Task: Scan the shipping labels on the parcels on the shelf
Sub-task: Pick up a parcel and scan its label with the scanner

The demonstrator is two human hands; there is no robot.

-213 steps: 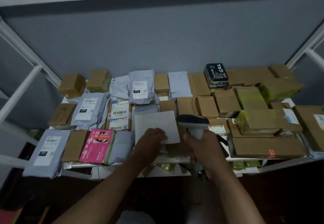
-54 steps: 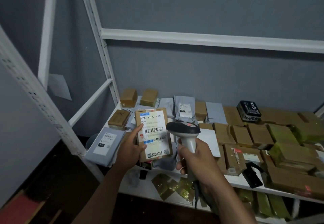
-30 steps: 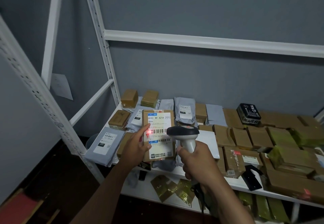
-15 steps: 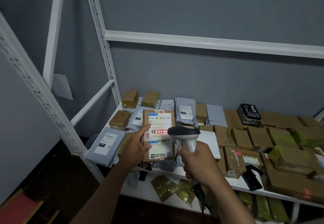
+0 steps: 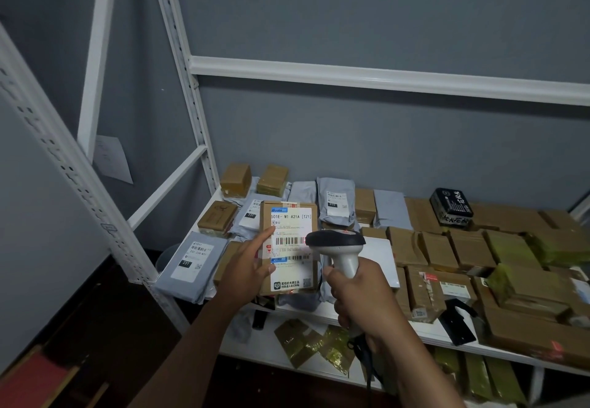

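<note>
My left hand [image 5: 247,267] holds a brown cardboard parcel [image 5: 289,286] upright above the shelf's front left, thumb on its white shipping label [image 5: 291,232]. My right hand [image 5: 360,296] grips the handle of a white barcode scanner [image 5: 338,245] whose dark head points at the label's barcodes from the right. No red scan line shows on the label. Many parcels cover the white shelf [image 5: 427,336]: grey mailer bags [image 5: 190,262] at the left, brown boxes [image 5: 459,248] in the middle and right.
White rack uprights [image 5: 182,66] and a diagonal brace [image 5: 166,185] stand at the left, a crossbar [image 5: 383,77] above. A black box [image 5: 450,205] sits at the back right, a black object [image 5: 456,321] at the shelf's front. Gold bags [image 5: 316,343] lie on the lower shelf.
The red scan line that lay across the label's barcode half a second ago is gone. Parcel and scanner have stayed in nearly the same place.
</note>
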